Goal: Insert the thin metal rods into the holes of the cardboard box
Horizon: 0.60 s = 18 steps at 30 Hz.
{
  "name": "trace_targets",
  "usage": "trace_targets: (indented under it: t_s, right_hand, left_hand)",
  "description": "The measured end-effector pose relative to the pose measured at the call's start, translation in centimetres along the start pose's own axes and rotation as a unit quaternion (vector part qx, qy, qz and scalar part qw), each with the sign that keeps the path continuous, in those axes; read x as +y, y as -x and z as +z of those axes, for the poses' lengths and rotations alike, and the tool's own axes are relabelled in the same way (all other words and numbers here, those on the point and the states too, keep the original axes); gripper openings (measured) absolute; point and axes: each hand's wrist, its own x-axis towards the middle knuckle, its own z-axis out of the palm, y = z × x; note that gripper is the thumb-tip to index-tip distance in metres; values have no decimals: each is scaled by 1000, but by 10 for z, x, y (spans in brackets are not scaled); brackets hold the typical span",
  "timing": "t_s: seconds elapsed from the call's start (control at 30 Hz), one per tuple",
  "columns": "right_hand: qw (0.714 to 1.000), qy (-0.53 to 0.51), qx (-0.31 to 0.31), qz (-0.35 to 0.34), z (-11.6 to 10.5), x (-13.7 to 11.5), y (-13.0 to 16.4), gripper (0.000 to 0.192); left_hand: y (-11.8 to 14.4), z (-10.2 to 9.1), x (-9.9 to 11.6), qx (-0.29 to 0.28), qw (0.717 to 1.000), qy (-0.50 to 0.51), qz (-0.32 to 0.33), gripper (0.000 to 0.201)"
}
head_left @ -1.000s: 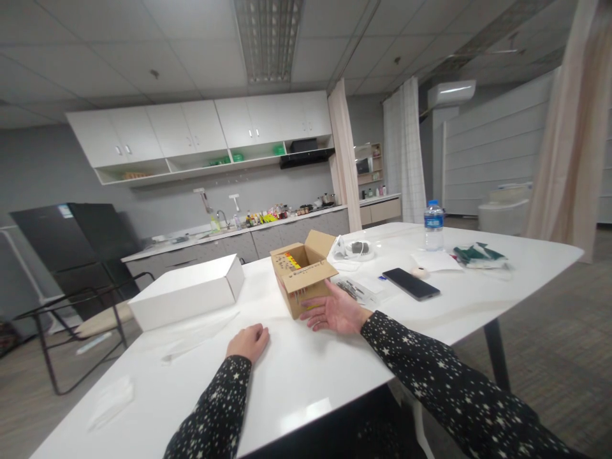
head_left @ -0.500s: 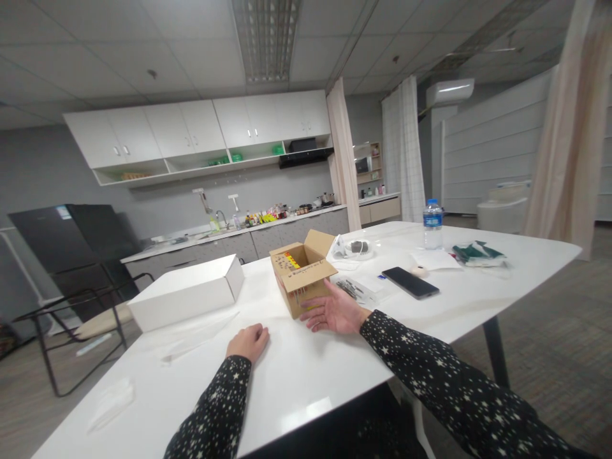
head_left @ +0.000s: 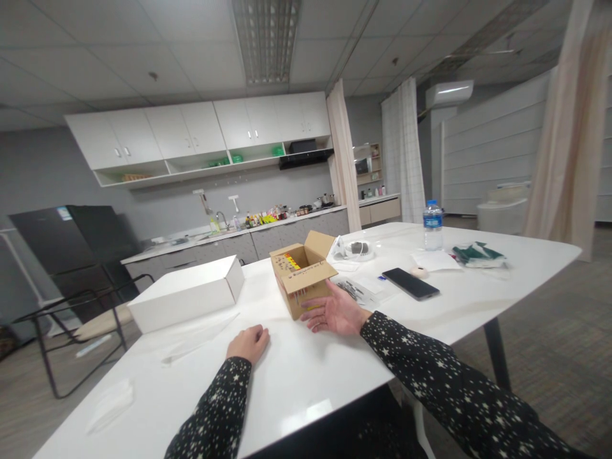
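My right hand (head_left: 335,313) lies palm up on the white table (head_left: 296,370), fingers apart, its fingertips right beside the near side of a small open cardboard box (head_left: 301,274) with colourful items inside. My left hand (head_left: 248,342) rests on the table with the fingers curled under, holding nothing, about a hand's width left of the right one. Both sleeves are black with white stars.
A closed white box (head_left: 189,292) sits to the left. A black phone (head_left: 410,283), water bottle (head_left: 433,225), green packet (head_left: 478,254), papers and a small packet of metal parts (head_left: 354,290) lie to the right. A chair (head_left: 71,319) stands at the table's left.
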Motion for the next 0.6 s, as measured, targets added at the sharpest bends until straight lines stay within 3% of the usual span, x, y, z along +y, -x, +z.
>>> trace_targets:
  t_s: [0.6]
  right_hand:
    - [1000, -11, -16, -6, -2, -1, 2, 84]
  left_hand:
    - [-1, 2, -2, -1, 1000, -6, 6, 36]
